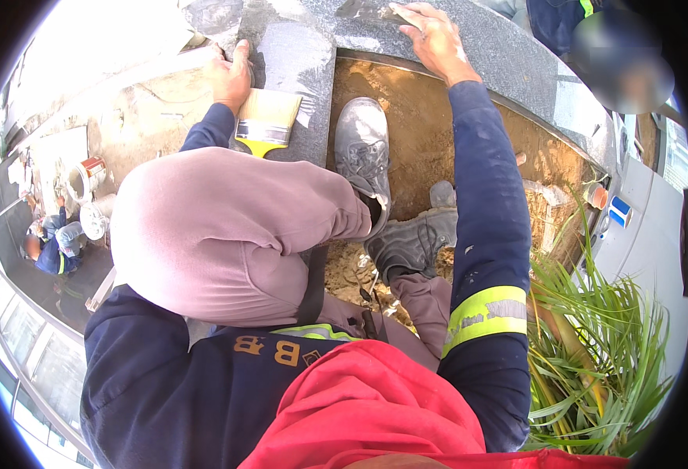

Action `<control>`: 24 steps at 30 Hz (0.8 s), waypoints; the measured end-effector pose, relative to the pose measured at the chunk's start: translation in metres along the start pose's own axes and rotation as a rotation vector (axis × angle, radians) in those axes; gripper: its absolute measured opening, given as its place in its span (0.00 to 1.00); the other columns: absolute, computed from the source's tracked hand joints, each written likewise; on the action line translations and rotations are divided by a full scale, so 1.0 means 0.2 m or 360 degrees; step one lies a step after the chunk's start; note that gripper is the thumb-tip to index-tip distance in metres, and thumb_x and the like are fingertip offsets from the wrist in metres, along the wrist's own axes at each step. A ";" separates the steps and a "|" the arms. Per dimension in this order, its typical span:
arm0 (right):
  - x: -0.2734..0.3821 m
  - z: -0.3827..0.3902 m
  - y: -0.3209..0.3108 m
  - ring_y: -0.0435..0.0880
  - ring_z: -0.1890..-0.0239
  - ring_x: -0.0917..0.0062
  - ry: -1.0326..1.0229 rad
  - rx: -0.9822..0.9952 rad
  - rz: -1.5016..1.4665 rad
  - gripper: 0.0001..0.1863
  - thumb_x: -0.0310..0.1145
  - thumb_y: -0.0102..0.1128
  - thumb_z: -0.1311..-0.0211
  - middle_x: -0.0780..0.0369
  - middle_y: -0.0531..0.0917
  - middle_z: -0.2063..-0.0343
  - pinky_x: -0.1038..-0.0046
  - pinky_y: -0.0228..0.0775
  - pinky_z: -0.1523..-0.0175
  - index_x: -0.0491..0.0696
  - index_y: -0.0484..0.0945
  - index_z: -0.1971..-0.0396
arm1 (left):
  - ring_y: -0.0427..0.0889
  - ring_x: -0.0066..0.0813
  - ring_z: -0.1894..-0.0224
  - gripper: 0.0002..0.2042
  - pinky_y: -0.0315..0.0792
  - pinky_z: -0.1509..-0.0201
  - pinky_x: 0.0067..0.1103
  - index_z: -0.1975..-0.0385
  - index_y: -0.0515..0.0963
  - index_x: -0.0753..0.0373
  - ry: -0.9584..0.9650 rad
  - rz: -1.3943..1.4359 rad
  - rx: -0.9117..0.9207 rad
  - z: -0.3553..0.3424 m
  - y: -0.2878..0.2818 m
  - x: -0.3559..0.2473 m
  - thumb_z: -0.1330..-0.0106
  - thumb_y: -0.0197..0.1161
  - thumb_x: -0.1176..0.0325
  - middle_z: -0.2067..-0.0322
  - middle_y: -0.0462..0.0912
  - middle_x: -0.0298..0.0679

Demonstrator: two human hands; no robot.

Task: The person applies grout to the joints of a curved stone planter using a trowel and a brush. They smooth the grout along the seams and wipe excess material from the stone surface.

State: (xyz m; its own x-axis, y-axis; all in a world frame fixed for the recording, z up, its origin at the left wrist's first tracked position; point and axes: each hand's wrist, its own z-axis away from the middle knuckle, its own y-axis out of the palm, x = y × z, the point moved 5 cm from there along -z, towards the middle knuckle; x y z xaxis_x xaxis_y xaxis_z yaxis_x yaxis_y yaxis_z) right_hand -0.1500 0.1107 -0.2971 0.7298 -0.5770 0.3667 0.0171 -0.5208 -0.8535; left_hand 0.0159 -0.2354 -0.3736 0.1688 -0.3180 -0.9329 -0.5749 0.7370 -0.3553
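Note:
My left hand [231,76] rests at the left edge of a grey speckled stone slab [303,74], thumb and fingers apart. Beside it lies a wide paintbrush [270,113] with pale bristles and a yellow handle, its end hidden behind my raised knee. Farther right, my right hand [436,43] is closed on a flat scraper-like blade [366,8], held low over the dusty far slab [500,51]. Its handle is mostly covered by my fingers. Pale smears mark the stone near both hands.
My shoes [362,141] are by a sandy soil bed [414,98] framed by slabs. Green palm leaves [594,352] spread at right, near a blue-and-white container [619,211]. White buckets [86,180] and a person [55,242] are lower left. Another person [551,23] is at upper right.

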 end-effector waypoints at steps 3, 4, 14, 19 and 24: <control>-0.11 0.13 -0.13 0.78 0.41 0.67 0.0115 0.0130 0.0079 0.22 0.31 0.62 0.32 0.68 0.82 0.44 0.60 0.69 0.36 0.62 0.81 0.39 | 0.83 0.27 0.72 0.32 0.77 0.59 0.22 0.44 0.73 0.81 -0.0078 -0.0108 0.0004 0.01 -0.02 0.02 0.32 0.68 0.54 0.78 0.86 0.43; -0.10 0.17 -0.19 0.78 0.41 0.67 0.0123 0.0162 0.0064 0.22 0.31 0.63 0.32 0.68 0.82 0.44 0.60 0.70 0.36 0.62 0.82 0.39 | 0.84 0.28 0.72 0.32 0.77 0.59 0.22 0.45 0.73 0.81 -0.0118 -0.0122 -0.0001 0.01 -0.02 0.02 0.32 0.68 0.53 0.77 0.86 0.43; 0.04 0.22 -0.07 0.78 0.46 0.70 0.0114 0.0527 0.0475 0.22 0.29 0.61 0.31 0.70 0.82 0.48 0.61 0.66 0.39 0.65 0.82 0.40 | 0.79 0.23 0.74 0.24 0.74 0.47 0.21 0.72 0.81 0.75 -0.0041 -0.0062 -0.0067 0.02 0.01 -0.02 0.29 0.66 0.53 0.81 0.83 0.39; 0.20 -0.04 0.00 0.81 0.47 0.59 0.0206 0.0120 0.0199 0.18 0.30 0.62 0.36 0.58 0.84 0.51 0.54 0.71 0.44 0.52 0.84 0.46 | 0.79 0.25 0.75 0.22 0.75 0.53 0.21 0.68 0.80 0.76 -0.0020 -0.0113 -0.0067 0.01 -0.02 0.02 0.30 0.66 0.55 0.82 0.83 0.39; 0.01 0.17 -0.18 0.79 0.43 0.66 0.0265 0.0161 0.0290 0.22 0.33 0.62 0.31 0.68 0.82 0.46 0.59 0.69 0.39 0.65 0.81 0.39 | 0.82 0.28 0.78 0.36 0.78 0.60 0.22 0.45 0.71 0.87 0.0059 -0.0194 -0.0017 -0.01 -0.03 0.07 0.33 0.68 0.52 0.83 0.84 0.41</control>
State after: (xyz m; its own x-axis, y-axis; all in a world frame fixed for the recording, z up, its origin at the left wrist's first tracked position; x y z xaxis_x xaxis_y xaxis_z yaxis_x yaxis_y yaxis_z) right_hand -0.1261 0.1487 -0.2786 0.6047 -0.7554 0.2523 -0.0300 -0.3382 -0.9406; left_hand 0.0195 -0.2444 -0.3838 0.2082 -0.4269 -0.8800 -0.5604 0.6853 -0.4650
